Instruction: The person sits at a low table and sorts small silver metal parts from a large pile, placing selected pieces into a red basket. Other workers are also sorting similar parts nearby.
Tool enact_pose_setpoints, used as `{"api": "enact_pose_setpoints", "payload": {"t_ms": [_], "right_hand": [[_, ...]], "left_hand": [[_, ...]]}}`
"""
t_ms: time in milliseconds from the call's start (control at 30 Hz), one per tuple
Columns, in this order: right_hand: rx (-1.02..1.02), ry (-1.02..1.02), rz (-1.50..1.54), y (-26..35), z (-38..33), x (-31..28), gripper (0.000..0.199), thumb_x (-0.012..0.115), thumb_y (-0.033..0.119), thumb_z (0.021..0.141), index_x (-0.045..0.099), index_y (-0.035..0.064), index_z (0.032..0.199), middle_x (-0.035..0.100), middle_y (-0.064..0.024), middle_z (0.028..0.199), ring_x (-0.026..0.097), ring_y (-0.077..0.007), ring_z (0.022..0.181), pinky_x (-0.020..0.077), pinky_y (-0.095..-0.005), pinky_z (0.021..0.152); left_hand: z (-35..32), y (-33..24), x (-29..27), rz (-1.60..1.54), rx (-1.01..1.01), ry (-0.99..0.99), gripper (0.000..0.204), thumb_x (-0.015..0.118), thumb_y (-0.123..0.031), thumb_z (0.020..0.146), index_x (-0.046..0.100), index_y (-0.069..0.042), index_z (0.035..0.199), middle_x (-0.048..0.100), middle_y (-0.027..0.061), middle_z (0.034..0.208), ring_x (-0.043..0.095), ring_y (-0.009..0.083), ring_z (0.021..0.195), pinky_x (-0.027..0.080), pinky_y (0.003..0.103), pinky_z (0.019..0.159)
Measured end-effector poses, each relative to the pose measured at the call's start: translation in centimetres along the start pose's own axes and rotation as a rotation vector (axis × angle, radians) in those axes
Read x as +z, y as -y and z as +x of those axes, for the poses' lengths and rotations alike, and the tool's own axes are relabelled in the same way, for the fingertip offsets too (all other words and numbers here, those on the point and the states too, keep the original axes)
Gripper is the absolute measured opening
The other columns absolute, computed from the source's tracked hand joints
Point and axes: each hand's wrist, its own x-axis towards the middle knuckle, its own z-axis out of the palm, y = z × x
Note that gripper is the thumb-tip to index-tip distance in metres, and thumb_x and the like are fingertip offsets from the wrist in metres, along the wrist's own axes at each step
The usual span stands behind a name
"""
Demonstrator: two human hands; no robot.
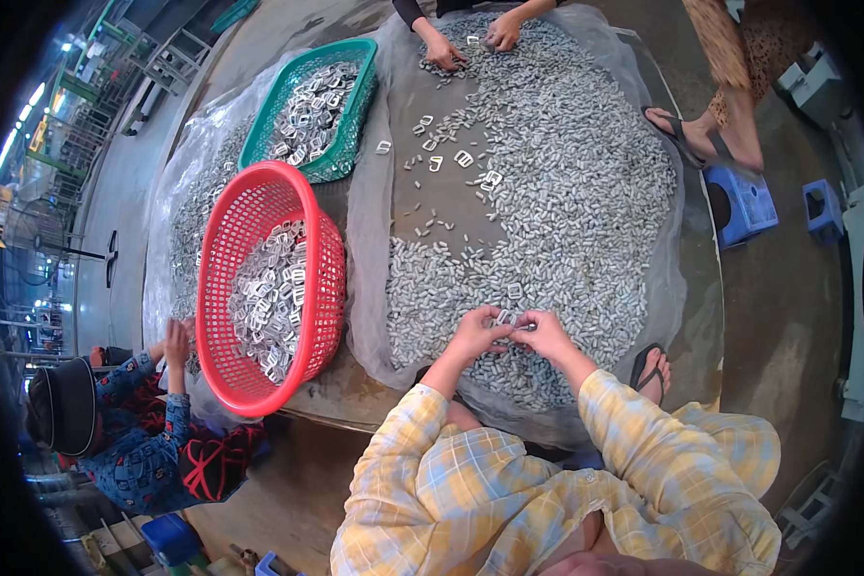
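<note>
Grey mesh sheeting (374,240) on the floor carries a broad heap of small silver metal pieces (566,192). Left hand (477,333) and right hand (544,333) meet at its near edge, pinching a small silver metal buckle (507,319) between their fingertips. A red plastic basket (221,288) of buckles sits to the left.

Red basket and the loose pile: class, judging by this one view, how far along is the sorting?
Done: the red basket and green basket each hold a layer of square buckles. In hand: the left hand and right hand meet over a buckle at the pile's near edge. Left: the wide pile of small pieces on the sheet, so most remains.
</note>
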Motion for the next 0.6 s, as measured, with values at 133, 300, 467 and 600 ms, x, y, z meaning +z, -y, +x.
{"api": "enact_pose_setpoints", "payload": {"t_ms": [133,300,467,600], "right_hand": [[0.112,-0.055,0.176,-0.4,-0.2,-0.4,0.014,0.066,0.009,0.082,0.060,0.0024,0.093,0.065,-0.0057,0.079,0.062,-0.0131,0.061,0.0502,-0.0240,0.051],[0.191,-0.161,0.347,-0.6,0.4,-3.1,0.019,0.063,0.010,0.083,0.058,0.0027,0.100,0.065,-0.0079,0.082,0.064,-0.0158,0.065,0.0522,-0.0266,0.054],[0.161,-0.314,0.433,-0.6,0.7,-5.4,0.020,0.050,0.009,0.080,0.062,0.0045,0.096,0.061,-0.0063,0.078,0.064,-0.0179,0.067,0.0518,-0.0282,0.053],[0.120,-0.322,0.218,-1.5,1.4,-6.8,0.019,0.058,0.022,0.078,0.064,0.0086,0.091,0.061,-0.0069,0.072,0.063,-0.0202,0.070,0.0516,-0.0322,0.057]], "left_hand": [[0.5,0.3,-0.8,0.132,0.014,-0.075,0.018,0.067,-0.005,0.081,0.058,0.000,0.095,0.061,0.0049,0.086,0.063,0.0152,0.074,0.057,0.029,0.058],[2.4,0.9,-3.8,0.259,0.060,-0.164,0.021,0.067,-0.008,0.081,0.058,-0.003,0.100,0.063,0.0043,0.085,0.062,0.0130,0.073,0.054,0.027,0.057],[2.6,0.3,-5.2,0.255,0.209,-0.179,0.024,0.062,-0.001,0.080,0.056,-0.005,0.102,0.062,0.0040,0.087,0.061,0.0109,0.074,0.054,0.028,0.061],[2.0,-1.4,-4.6,0.040,0.159,-0.246,0.030,0.060,0.003,0.074,0.057,-0.006,0.103,0.060,0.0033,0.084,0.061,0.0106,0.071,0.051,0.027,0.057]]}}
